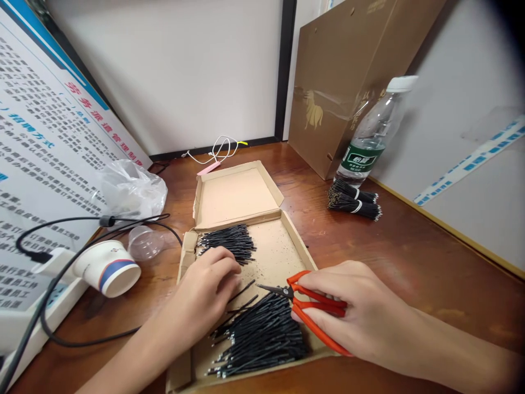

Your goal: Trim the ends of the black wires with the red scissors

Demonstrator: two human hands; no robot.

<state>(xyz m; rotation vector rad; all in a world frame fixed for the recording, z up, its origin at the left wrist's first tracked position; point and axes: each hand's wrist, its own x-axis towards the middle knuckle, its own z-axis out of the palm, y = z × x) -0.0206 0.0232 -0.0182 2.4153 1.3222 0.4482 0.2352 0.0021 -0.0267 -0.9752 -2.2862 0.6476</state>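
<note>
Head view: your right hand [348,306] grips red-handled scissors [288,293] over the right side of the cardboard box [270,235], blades pointing left. Your left hand [211,282], fingers curled, is over the box's left side; can't tell if it pinches the loose black wire [243,290]. Wire lies mid-box, long axis slanting away and right from your left fingers, nearer that hand; tip just beside the blades.
</note>
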